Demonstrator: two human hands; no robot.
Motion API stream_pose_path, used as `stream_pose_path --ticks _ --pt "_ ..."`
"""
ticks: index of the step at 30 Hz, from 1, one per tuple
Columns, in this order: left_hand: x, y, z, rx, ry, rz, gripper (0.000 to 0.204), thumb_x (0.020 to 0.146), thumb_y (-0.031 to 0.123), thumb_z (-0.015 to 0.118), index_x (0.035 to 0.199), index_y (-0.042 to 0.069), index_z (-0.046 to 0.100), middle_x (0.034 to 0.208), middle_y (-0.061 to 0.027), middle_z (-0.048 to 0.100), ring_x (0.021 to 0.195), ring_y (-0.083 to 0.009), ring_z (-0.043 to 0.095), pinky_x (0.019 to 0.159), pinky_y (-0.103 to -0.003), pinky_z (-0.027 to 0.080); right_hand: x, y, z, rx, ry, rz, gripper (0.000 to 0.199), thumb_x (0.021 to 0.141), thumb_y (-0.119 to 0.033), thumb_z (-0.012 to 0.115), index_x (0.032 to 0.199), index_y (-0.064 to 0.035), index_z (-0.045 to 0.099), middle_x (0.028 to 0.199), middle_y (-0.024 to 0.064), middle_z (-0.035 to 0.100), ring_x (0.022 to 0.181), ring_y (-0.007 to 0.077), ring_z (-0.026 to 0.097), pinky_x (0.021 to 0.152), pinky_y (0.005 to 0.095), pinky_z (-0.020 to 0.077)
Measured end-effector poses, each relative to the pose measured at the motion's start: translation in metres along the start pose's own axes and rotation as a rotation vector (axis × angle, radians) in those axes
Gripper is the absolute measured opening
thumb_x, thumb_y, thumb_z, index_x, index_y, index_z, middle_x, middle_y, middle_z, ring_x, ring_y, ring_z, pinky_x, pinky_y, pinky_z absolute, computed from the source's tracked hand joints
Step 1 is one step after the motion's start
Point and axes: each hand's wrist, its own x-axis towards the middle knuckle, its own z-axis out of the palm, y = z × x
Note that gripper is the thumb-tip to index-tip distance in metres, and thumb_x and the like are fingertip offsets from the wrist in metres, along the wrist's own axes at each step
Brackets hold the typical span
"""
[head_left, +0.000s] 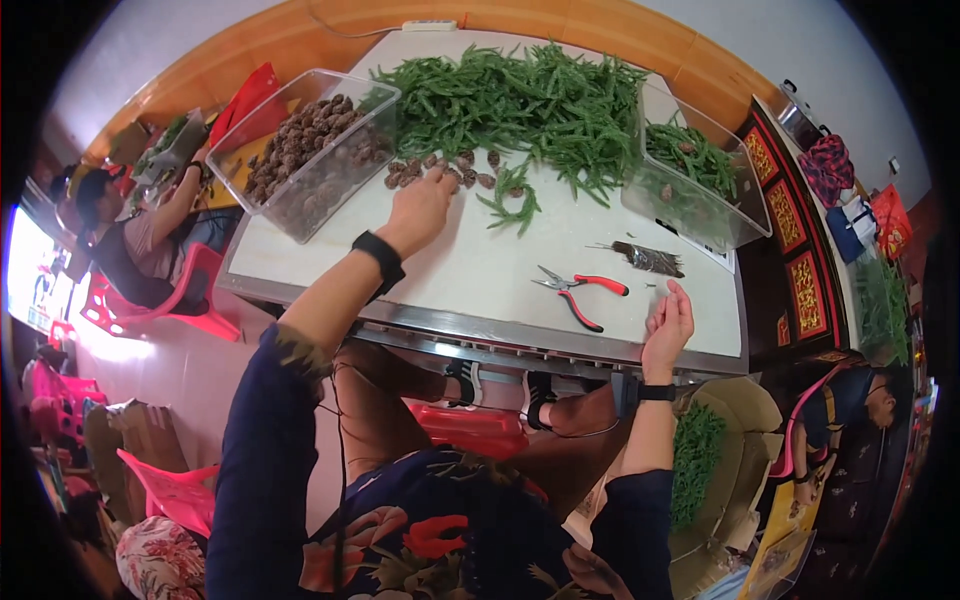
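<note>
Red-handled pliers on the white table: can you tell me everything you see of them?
The pliers have tapering grey jaws that look like metal, slightly parted, and curved handles with red-and-black grips, spread apart. They lie on the white tabletop, jaws pointing left, handles toward the right hand. Neither hand touches them; only the tabletop seems to.

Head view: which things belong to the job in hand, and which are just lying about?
Likely part of the job:
loose pine cones, at the left hand
heaped green sprigs
red-handled pliers, near the right hand
dark bundle

Probably just lying about:
white power strip
plaid cloth
red bag
</note>
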Motion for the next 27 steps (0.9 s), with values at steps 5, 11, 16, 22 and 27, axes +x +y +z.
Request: stream_pose_path --ticks 5,11,16,22,27 --pt "0.031 -0.016 0.038 0.11 0.042 0.064 0.011 0.087 0.012 0.055 0.096 0.006 0.059 0.1 -0.0141 0.058 0.088 -0.0359 0.064 0.07 -0.046 0.053 -0.009 -0.007 0.012 -0.035 -0.046 -0.027 0.029 0.101 -0.014 0.048 0.126 -0.0037 0.056 0.068 -0.0072 0.036 0.051 0.0013 0.026 0.044 0.0173 0.0205" --pt "0.017 -0.007 0.021 0.049 0.139 0.102 0.011 0.087 0.006 0.054 0.094 0.007 0.062 0.101 -0.0135 0.06 0.09 -0.03 0.064 0.069 -0.041 0.054 -0.011 -0.004 0.012 -0.011 -0.012 -0.034 0.029 0.099 -0.011 0.047 0.126 -0.0034 0.055 0.068 -0.0067 0.037 0.051 0.001 0.027 0.043 0.0173 0.0215" --pt "-0.052 0.051 -0.046 -0.653 0.185 -0.021 0.021 0.09 0.002 0.056 0.109 0.007 0.063 0.103 -0.0102 0.061 0.092 -0.02 0.064 0.073 -0.03 0.052 -0.007 0.002 0.01 -0.003 -0.051 -0.034 0.027 0.099 -0.009 0.046 0.123 -0.0035 0.055 0.069 -0.0059 0.041 0.051 0.0009 0.029 0.043 0.0173 0.022" --pt "-0.139 0.089 -0.088 -1.516 0.087 -0.312 0.032 0.096 0.009 0.056 0.127 0.001 0.052 0.112 -0.0047 0.06 0.096 -0.0124 0.061 0.079 -0.023 0.048 -0.025 -0.005 0.023 -0.062 -0.069 -0.078 0.021 0.098 -0.009 0.048 0.118 -0.0042 0.054 0.075 -0.0026 0.053 0.054 0.0009 0.035 0.044 0.017 0.0222" --pt "-0.171 0.087 -0.091 -1.71 0.092 -0.437 0.035 0.095 0.008 0.058 0.129 0.001 0.052 0.109 -0.0051 0.062 0.094 -0.0108 0.061 0.079 -0.022 0.048 -0.085 -0.019 0.07 -0.099 -0.244 0.023 0.022 0.098 -0.011 0.051 0.119 -0.0051 0.053 0.076 -0.0019 0.058 0.056 0.0006 0.037 0.047 0.0161 0.0246"
